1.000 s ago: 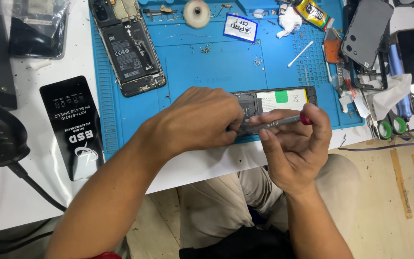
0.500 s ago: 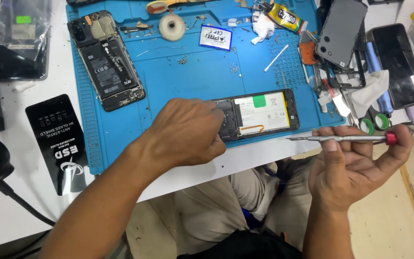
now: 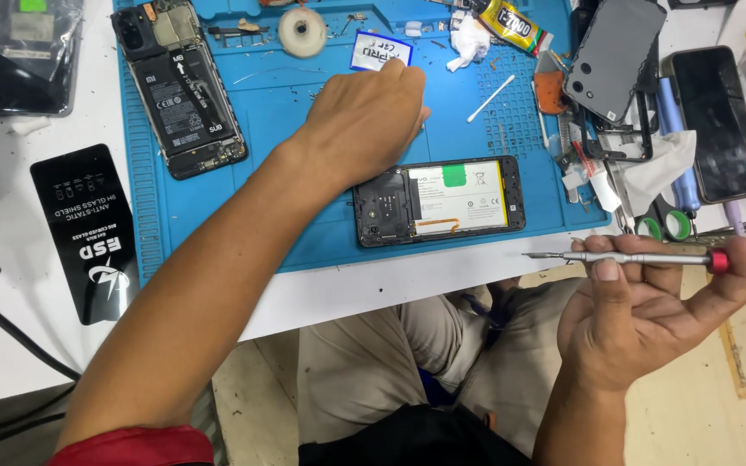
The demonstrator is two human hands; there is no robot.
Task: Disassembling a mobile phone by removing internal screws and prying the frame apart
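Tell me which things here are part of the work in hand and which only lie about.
In use:
right hand holding slim silver screwdriver
left hand on blue work mat
opened black phone

Lying about:
second opened phone
white tape roll
cotton swab

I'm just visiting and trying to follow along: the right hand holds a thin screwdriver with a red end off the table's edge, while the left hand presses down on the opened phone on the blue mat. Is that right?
Not quite. The head view shows the left hand reaching past the opened phone to the far part of the blue mat, not pressing on it. The rest holds: the right hand holds the thin screwdriver with the red end.
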